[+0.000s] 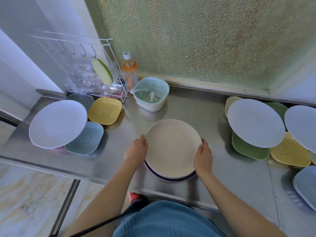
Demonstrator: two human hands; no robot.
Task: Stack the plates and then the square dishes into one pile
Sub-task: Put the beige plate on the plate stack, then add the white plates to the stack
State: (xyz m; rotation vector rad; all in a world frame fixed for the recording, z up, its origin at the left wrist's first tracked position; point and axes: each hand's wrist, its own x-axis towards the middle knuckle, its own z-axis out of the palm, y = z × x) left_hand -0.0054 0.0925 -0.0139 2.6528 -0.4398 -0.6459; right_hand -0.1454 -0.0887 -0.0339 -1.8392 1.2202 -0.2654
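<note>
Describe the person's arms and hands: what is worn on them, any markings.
Both forearms are bare, with no sleeves in view. The left hand wears nothing visible. The right hand has a thin ring on one finger. No gloves, watch or bracelets show. A dark cable crosses below the left forearm.

Cream plate (172, 147) tops small pile of plates (168, 179) at counter centre. Pale blue plates (58, 124) (255, 123) rest tilted over square dishes: yellow (104, 111), blue (86, 139), green (248, 149), yellow (289, 153).
</note>
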